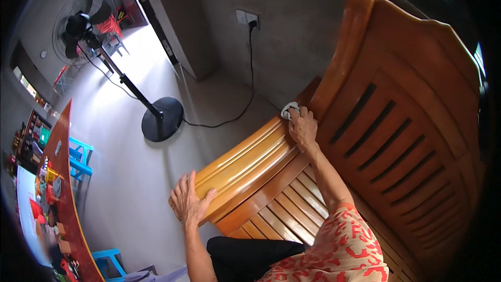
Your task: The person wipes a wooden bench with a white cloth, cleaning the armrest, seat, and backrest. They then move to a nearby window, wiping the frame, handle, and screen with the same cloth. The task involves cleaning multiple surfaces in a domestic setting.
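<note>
Head view: the right hand (303,128), at 2 o'clock from the centre, has its fingers bunched around a crumpled white cloth (288,109) at the far end of the armrest (245,162), close to the backrest (407,89). The left hand (192,198), at 7 o'clock, rests over the near end with fingers spread wide and holding nothing.

The step in hand seems to be wiping. To do it well, I would spread the cloth flatter under the fingers, press evenly and stroke along the grooves between 2 and 7 o'clock, working a fold into the corner by the backrest. The left hand should make a good brace, and would need to shift to bare the wood under it.

The armrest is glossy, honey-coloured wood with long raised ridges, paler than the red-brown backrest. The cloth is mostly hidden by the fingers, so I cannot tell whether it is damp.
</note>
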Available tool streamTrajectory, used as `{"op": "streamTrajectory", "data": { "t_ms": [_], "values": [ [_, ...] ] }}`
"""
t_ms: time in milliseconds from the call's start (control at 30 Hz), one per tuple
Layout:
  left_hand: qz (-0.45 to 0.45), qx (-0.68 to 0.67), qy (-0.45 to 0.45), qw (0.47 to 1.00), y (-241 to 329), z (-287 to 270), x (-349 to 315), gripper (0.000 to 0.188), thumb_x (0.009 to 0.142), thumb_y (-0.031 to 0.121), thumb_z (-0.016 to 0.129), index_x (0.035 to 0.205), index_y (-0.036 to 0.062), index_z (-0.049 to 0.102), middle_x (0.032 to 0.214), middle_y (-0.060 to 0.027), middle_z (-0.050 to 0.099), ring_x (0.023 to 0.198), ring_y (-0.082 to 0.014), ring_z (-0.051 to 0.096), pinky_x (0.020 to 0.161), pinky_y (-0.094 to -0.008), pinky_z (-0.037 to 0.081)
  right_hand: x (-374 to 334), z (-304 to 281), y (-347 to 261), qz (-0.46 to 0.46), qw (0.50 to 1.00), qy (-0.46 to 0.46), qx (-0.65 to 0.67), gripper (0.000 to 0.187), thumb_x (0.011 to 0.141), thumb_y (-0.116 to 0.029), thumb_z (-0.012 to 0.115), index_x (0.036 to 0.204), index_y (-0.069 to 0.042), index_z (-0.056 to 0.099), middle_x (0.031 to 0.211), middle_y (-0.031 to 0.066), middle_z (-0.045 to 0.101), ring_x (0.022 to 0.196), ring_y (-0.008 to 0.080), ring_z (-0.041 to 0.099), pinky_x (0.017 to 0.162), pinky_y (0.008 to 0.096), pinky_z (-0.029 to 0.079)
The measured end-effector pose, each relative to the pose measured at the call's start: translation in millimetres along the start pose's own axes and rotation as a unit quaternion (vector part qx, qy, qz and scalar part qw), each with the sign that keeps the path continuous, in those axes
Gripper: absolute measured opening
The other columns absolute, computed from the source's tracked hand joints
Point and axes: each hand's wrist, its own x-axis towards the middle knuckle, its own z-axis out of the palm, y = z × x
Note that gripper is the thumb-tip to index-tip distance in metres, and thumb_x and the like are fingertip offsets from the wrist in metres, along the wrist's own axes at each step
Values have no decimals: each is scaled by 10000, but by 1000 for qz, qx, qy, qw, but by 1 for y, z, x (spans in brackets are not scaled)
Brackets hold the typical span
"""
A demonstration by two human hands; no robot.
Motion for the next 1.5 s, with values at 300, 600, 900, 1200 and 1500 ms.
{"op": "streamTrajectory", "data": {
  "t_ms": [300,600,900,1200,1500],
  "values": [
    [90,-45,45,994,-25,5,2,762,807,591,586,1392,125,442,1332,-72,466,1229,-277,390,1052,-467,233,-76,-29,-137,-190,972,-71,121,438,656,-126,680,1092,-159,655,1116,121,562,860,301,553,676,393,494],
    [107,-344,-60,931,-54,-11,3,953,864,721,370,1475,11,196,1412,-155,408,1285,-311,340,1088,-487,125,-128,-52,-234,-318,930,-110,151,416,656,-271,725,1061,-189,670,1074,85,580,740,221,526,601,355,478],
    [43,-440,-168,881,-59,-23,9,834,942,632,307,1510,62,87,1529,-86,299,1373,-262,215,1115,-461,22,-120,-46,-261,-17,987,-135,86,396,733,-189,691,1121,-143,622,963,135,542,832,287,548,695,421,493],
    [-108,-498,-268,817,-69,-46,17,644,971,439,471,1451,36,321,1543,-137,221,1421,-270,186,1150,-395,195,-180,-86,-290,-368,893,-241,92,164,781,-264,614,930,-266,683,1123,39,470,1017,208,478,691,356,483],
    [-139,-478,-358,790,-35,-84,-28,759,845,266,696,1447,31,298,1515,-216,211,1354,-313,306,1096,-400,300,-214,-133,-199,210,831,-371,356,324,876,-424,578,1178,-338,659,1229,83,519,1237,306,417,976,479,388]
  ]
}}
